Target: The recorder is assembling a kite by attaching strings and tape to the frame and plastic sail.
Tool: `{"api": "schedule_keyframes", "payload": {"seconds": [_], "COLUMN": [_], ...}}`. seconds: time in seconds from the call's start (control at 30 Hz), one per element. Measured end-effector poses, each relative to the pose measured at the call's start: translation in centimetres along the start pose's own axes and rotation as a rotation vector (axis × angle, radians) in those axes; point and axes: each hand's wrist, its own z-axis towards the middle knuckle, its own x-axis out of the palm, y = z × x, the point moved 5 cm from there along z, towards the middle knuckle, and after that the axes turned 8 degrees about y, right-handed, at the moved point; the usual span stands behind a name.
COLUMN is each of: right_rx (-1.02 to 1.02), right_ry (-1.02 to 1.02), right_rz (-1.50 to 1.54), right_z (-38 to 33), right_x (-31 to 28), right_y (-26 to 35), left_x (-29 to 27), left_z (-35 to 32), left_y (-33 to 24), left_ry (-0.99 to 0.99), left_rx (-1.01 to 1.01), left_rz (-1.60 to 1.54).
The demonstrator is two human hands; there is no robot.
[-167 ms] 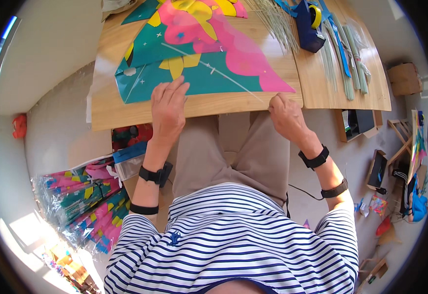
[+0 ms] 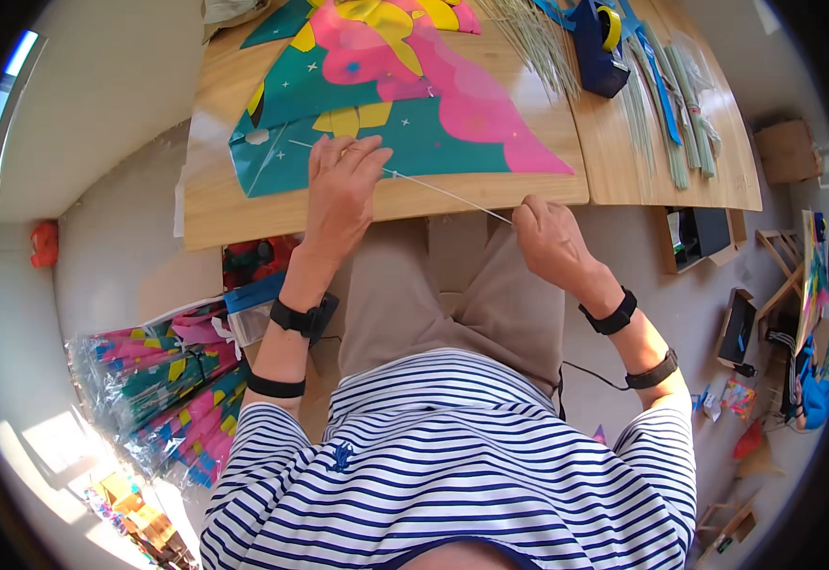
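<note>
A thin whitish rod (image 2: 448, 195) slants over the front edge of the table, with a small fitting partway along it. My right hand (image 2: 555, 237) pinches its near right end just off the table edge. My left hand (image 2: 343, 190) is closed over the rod farther along, and the far tip sticks out beyond its fingers; the exact grip is hidden. Beneath the rod lies a kite-like sheet of printed fabric (image 2: 452, 147) in teal, pink and yellow, folded over at its left part.
Loose pale rods (image 2: 533, 47), a blue tape dispenser (image 2: 600, 57) with yellow tape and bundled rods (image 2: 695, 123) lie at the table's far right. Plastic-wrapped printed fabric bundles (image 2: 163, 380) are low at my left. An open box (image 2: 695, 237) sits below the table's right side.
The rod has come nearer to me and been lowered at its right end. My left hand has moved from the fabric's edge onto the rod; my right hand has drawn slightly back.
</note>
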Motion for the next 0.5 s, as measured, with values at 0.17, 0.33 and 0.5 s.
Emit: {"api": "schedule_keyframes", "payload": {"seconds": [0.17,0.33,0.5], "right_rx": [-0.067,-0.053,0.201], "right_ry": [-0.007,-0.019,-0.210], "right_rz": [-0.060,-0.092,-0.069], "right_z": [-0.3,-0.6,-0.3], "right_x": [-1.0,-1.3,-2.4], "right_y": [1.0,0.5,-1.4], "left_x": [0.6,1.2,2.4], "left_z": [-0.4,-0.6,0.9], "left_y": [0.2,-0.4,0.0], "left_ry": [0.153,0.264,0.068], "left_rx": [0.070,0.077,0.070], "left_rz": [-0.118,-0.205,-0.196]}}
